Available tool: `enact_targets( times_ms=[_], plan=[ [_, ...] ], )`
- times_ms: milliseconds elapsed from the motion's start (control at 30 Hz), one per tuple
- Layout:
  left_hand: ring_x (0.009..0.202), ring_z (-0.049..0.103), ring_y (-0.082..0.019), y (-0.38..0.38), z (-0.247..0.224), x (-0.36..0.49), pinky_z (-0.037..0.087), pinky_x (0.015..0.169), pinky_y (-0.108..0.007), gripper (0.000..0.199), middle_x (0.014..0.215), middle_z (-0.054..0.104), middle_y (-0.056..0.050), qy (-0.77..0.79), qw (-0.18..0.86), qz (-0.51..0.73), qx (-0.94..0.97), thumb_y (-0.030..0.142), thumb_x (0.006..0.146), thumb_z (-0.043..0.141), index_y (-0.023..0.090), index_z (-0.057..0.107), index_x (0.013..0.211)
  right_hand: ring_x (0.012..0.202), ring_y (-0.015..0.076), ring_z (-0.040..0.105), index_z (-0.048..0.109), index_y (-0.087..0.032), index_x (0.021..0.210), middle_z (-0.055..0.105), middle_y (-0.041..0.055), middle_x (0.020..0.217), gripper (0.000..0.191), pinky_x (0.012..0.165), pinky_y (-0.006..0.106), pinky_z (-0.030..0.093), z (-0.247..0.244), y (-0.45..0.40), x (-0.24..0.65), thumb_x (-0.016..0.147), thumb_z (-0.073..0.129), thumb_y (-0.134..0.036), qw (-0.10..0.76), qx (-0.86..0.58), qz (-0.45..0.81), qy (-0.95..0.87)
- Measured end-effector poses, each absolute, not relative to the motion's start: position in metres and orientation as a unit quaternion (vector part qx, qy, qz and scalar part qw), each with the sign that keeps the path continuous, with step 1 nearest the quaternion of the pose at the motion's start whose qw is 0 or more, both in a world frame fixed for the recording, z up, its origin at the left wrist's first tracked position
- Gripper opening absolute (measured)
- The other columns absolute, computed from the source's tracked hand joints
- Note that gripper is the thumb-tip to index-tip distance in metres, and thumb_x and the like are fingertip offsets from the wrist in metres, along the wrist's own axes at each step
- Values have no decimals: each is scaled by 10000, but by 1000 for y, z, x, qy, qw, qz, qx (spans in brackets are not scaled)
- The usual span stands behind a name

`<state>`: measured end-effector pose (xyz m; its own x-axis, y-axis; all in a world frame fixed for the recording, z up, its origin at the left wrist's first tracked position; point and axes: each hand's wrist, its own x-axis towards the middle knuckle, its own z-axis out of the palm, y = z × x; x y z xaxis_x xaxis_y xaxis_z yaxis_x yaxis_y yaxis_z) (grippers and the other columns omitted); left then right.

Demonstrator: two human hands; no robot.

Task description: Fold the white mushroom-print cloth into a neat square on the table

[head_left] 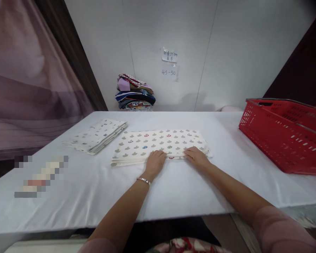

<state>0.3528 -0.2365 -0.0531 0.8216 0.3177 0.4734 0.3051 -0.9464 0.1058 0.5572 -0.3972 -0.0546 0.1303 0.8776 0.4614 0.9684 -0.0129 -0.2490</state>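
A folded cream cloth with rows of grey motifs and a few coloured ones lies flat in the middle of the table. My left hand, with a bracelet at the wrist, has its fingers closed on the cloth's near edge, left of its right end. Farther right along that same edge, my right hand grips the layers with fingers bent. The undersides of both hands are hidden. To the left lies a second folded white cloth with small dark prints, apart from my hands.
A white cover spreads over the table. The red plastic basket stands at the right. Behind the far edge rises a pile of folded fabrics. Paper signs hang on the wall; a pink curtain hangs left. A blurred patch covers the left front.
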Motion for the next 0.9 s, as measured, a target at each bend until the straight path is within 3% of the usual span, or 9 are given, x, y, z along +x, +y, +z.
enact_targets(
  times_ms=[333, 633, 800, 900],
  plan=[
    [876, 536, -190, -234, -58, 357, 415, 774, -346, 215, 956, 629, -54, 175, -5, 228, 958, 194, 908, 424, 219, 632, 958, 879, 201, 532, 685, -218, 951, 626, 69, 935, 249, 777, 351, 444, -41, -387, 550, 911, 447, -279, 238, -720, -31, -651],
    [878, 525, -198, -234, -59, 356, 407, 773, -343, 195, 953, 622, -53, 169, -24, 232, 958, 179, 901, 437, 212, 621, 955, 742, 172, 536, 649, -213, 680, 599, 35, 727, 302, 647, 287, 425, -20, -380, 547, 888, 431, -202, 228, -717, 37, -658],
    [866, 522, -195, -235, -56, 355, 399, 755, -335, 199, 930, 624, -47, 167, -27, 219, 961, 184, 908, 423, 210, 617, 943, 790, 180, 528, 641, -196, 754, 616, 59, 830, 304, 688, 300, 418, -22, -381, 547, 920, 389, -232, 246, -695, -47, -674],
    [865, 520, -193, -236, -55, 356, 399, 760, -335, 203, 938, 626, -48, 167, -28, 223, 960, 187, 912, 417, 208, 616, 950, 788, 187, 511, 652, -198, 789, 622, 67, 851, 319, 699, 313, 406, -32, -386, 550, 929, 366, -228, 204, -675, -97, -703]
  ],
)
